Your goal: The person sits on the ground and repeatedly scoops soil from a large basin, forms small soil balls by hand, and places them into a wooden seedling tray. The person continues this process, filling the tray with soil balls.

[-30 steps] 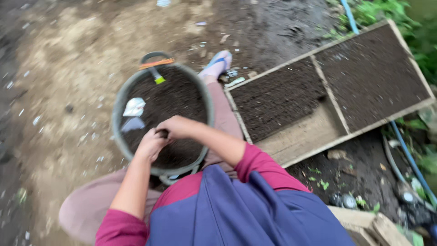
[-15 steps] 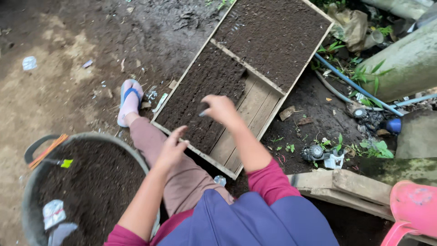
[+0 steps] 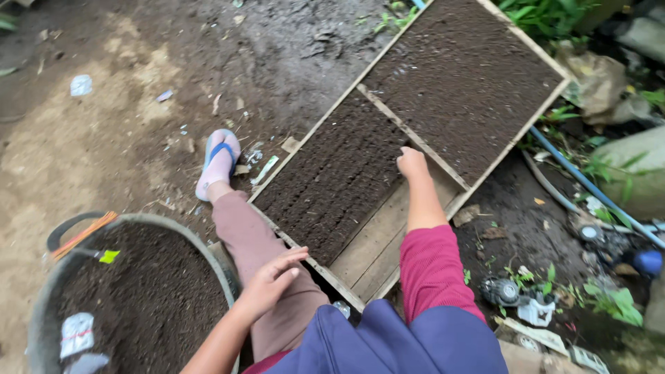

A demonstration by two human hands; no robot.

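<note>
The right hand [image 3: 411, 163] now reaches farther out than half a second ago, its fingers curled down onto the far edge of the dark soil rows [image 3: 339, 180] in the wooden tray [image 3: 377, 256]; whether they pinch anything I cannot tell, as the fingertips are hidden against the soil. Just beyond those fingers runs the tray's cross slat, with a second soil-filled compartment [image 3: 467, 83] past it; nearer than them lie the bare boards. The left hand [image 3: 270, 280] has dropped onto the person's knee, fingers loose and spread, holding nothing. Left of those fingers sits the soil tub [image 3: 131, 294], no longer being dipped into, so the work has shifted to the tray.
</note>
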